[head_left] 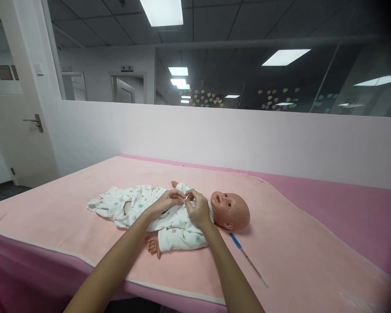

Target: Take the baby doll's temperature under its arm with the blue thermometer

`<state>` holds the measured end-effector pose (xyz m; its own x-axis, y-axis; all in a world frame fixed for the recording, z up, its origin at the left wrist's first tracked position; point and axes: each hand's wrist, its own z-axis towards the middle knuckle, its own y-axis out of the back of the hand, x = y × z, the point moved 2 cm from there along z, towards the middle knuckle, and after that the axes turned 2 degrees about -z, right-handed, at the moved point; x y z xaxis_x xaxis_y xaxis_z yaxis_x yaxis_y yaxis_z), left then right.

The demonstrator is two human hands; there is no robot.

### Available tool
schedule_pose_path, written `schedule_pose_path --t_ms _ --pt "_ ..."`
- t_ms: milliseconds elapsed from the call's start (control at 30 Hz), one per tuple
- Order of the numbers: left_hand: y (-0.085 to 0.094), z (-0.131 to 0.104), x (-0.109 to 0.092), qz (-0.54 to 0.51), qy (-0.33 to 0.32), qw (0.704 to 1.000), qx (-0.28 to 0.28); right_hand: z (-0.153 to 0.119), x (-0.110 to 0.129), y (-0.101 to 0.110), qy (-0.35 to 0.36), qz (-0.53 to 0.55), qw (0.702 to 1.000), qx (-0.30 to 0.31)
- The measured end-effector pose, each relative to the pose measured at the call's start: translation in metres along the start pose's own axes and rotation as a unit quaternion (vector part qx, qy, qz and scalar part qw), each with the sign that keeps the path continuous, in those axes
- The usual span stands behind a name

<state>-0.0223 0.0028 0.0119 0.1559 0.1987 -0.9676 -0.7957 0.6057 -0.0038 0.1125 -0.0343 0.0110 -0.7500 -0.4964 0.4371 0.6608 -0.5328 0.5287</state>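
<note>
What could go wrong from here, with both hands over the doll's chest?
The thin blue-ended stick lies loose beside the right forearm and could get knocked. The left hand and right hand meet fingertip-close over the patterned top, so a tug might bunch it or shift the baby doll.

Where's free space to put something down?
The pale pink mat is bare between the blue-ended stick and the darker pink cloth, and left of the baby doll. The left hand and right hand crowd the doll's chest.

Left hand [170, 201] and right hand [199, 210] on doll [177, 221]
Pink sheet [94, 174] beneath; blue-ended stick [247, 258] near its head [233, 211].
</note>
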Motion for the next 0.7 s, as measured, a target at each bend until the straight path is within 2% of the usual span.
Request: schedule_pose_path --t_ms 267,533,700 --pt "0.0012 0.003 0.0046 -0.046 -0.009 0.999 -0.017 -0.0028 0.0069 -0.0018 0.063 -0.092 0.993 0.039" --pt "0.0 0.0039 0.0037 -0.05 -0.01 0.998 -0.022 -0.0054 0.0094 -0.0032 0.082 -0.112 0.99 0.033" --pt "0.006 0.0045 0.0031 -0.01 0.0 0.994 -0.11 -0.0063 0.0079 -0.0028 0.076 -0.106 0.991 0.028"
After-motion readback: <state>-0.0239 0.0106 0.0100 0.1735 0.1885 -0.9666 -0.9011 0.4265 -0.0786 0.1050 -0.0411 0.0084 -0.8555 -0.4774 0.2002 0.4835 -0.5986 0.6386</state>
